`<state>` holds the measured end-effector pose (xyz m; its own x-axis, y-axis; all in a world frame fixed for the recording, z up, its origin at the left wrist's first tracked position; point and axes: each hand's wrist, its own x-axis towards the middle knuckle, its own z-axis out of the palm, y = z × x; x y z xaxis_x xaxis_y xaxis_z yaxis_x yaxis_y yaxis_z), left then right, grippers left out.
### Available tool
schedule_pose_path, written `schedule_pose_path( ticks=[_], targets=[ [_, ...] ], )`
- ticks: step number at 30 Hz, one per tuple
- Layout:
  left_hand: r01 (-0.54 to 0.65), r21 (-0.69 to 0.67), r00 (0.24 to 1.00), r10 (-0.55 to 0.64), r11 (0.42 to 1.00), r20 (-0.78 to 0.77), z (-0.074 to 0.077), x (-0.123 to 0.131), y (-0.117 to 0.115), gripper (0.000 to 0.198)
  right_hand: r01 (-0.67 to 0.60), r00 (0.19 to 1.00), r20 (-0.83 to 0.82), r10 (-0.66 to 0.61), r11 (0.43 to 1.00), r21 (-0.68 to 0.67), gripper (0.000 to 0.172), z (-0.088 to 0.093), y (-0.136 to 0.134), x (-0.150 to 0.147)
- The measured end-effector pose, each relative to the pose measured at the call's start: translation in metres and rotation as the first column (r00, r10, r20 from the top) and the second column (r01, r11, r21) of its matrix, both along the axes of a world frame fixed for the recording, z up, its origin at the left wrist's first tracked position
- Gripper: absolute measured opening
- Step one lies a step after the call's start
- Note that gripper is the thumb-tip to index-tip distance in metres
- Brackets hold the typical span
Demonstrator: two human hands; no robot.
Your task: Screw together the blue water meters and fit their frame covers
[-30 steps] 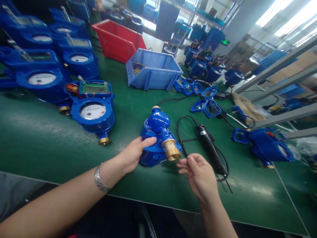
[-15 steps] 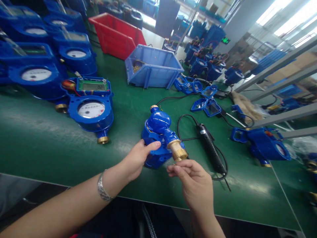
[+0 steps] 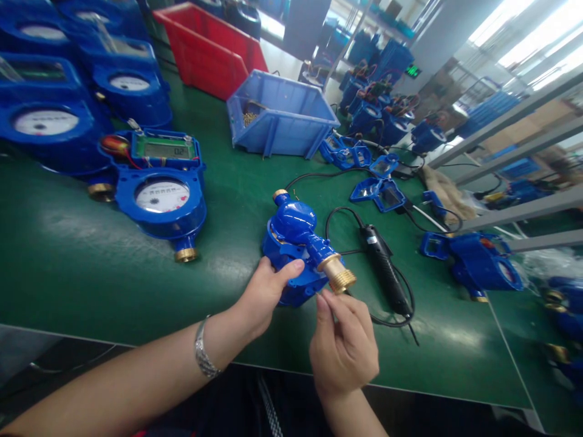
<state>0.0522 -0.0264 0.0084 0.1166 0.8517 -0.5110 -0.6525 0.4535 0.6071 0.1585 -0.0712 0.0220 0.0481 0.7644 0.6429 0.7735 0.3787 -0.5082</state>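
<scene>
The left hand (image 3: 260, 296) clamps the upturned meter (image 3: 295, 221); the right hand (image 3: 344, 349) pinches a tiny piece (image 3: 317, 294), not yet released.

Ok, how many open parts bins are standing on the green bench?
2: the light blue bin, beyond the meter in the left hand, and the red bin, adjoining it farther back and left. More could be hidden behind them.

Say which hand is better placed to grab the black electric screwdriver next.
Right, probably: the right hand is nearer the electric screwdriver, while the left hand grips the upturned water meter.
</scene>
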Motion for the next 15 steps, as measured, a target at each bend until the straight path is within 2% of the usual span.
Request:
schedule_pose_path(
  ticks=[2,5,11,15],
  targets=[
    [-0.006,0.01,1.0,0.006,1.0,-0.005,-0.001,0.0,0.0,0.045,-0.01,0.988,0.155,0.005,0.999,0.032,0.023,0.003,0.003,0.001],
    [-0.005,0.019,1.0,0.005,1.0,-0.005,-0.001,0.0,0.0,0.044,-0.03,0.95,0.312,0.03,1.0,-0.004,0.016,0.009,0.007,0.003],
    [0.015,-0.012,1.0,-0.015,1.0,-0.001,0.002,-0.002,0.0,0.044,-0.028,0.861,0.506,0.057,0.998,-0.064,0.011,0.024,0.009,0.006],
    [0.009,-0.018,1.0,-0.009,1.0,-0.007,0.002,-0.001,0.0,0.046,-0.057,0.824,0.561,0.074,0.997,-0.047,0.015,0.022,0.008,0.005]
  ],
)
